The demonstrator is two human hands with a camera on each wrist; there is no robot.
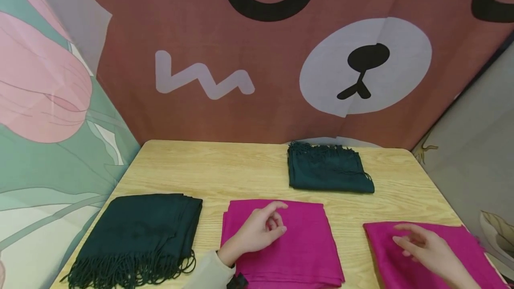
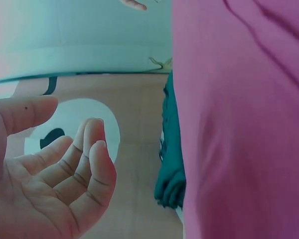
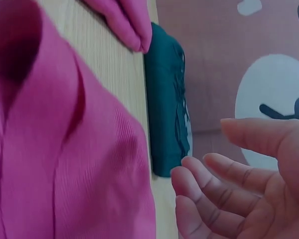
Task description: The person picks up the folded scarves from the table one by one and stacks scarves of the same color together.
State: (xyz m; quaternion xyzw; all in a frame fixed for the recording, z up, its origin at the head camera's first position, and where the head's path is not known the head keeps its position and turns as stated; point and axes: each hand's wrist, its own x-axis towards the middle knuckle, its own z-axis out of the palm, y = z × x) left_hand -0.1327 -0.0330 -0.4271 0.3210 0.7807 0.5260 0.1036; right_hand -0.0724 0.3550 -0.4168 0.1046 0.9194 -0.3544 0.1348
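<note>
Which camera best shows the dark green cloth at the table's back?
The head view: it shows the green cloth whole, from above, with its fringe. The right wrist view shows it turned sideways, at a low angle; the left wrist view catches only a strip, partly hidden by a pink cloth.

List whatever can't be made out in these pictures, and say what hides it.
- Head view: the near end of the right pink cloth, cut off by the bottom edge.
- Head view: part of the middle pink cloth, behind the left grip and sleeve.
- Head view: the dark object at the left wrist, too small and cut off to identify.
- Left wrist view: much of the rear green cloth, behind pink fabric.
</note>
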